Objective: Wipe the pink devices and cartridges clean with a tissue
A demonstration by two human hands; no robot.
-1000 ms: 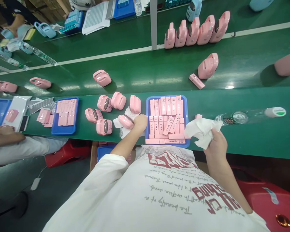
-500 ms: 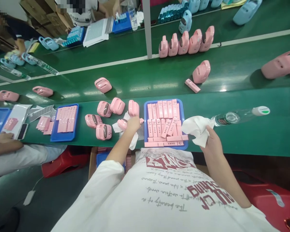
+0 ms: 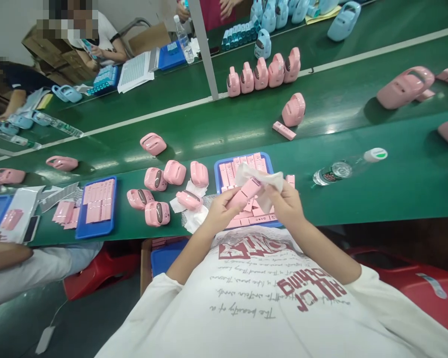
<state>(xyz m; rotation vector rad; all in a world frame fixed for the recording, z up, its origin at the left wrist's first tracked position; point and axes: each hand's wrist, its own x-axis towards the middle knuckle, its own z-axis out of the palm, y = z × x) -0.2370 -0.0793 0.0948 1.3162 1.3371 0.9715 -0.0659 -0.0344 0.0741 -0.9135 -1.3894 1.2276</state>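
My left hand (image 3: pixel 224 211) grips a pink rectangular piece (image 3: pixel 245 194) above the blue tray (image 3: pixel 217 171) of pink pieces. Closed around a white cloth (image 3: pixel 265 181), my right hand (image 3: pixel 286 203) presses it to the far end of that piece. Part of the tray's contents is hidden beneath my hands and the cloth. To the left, a pink rounded case (image 3: pixel 189 200) lies on white tissue (image 3: pixel 196 219), with several more pink cases (image 3: pixel 157 214) around it.
A water bottle (image 3: pixel 334 172) lies to the right. Further left are a second blue tray (image 3: pixel 96 228) and a phone (image 3: pixel 31 228) near another person's arm. Pink handled cases (image 3: pixel 261 74) stand in a row beyond. Co-workers sit across the green table (image 3: pixel 358 204).
My left hand has moved right from the cases and now holds a pink piece. My right hand has brought the cloth left onto it. The view has shifted somewhat.
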